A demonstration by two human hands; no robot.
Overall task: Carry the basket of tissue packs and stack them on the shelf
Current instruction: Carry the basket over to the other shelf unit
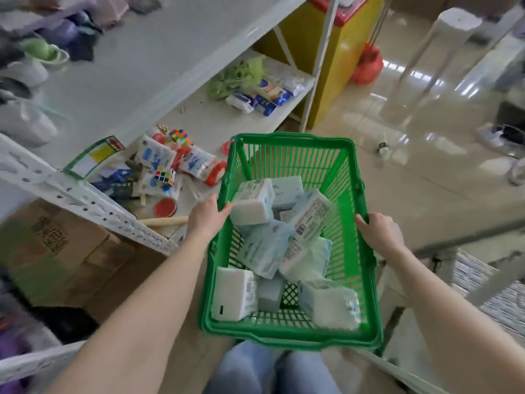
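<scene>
While both hands curl round its side rims, left hand [206, 217] and right hand [379, 233], one green plastic basket [289, 332] hangs beside the white shelf [199, 120], holding about eight jumbled tissue packs [251, 201], white and pale blue.

Glossy tiled floor [426, 166] (glare-streaked) beside cardboard boxes [71, 251].
</scene>
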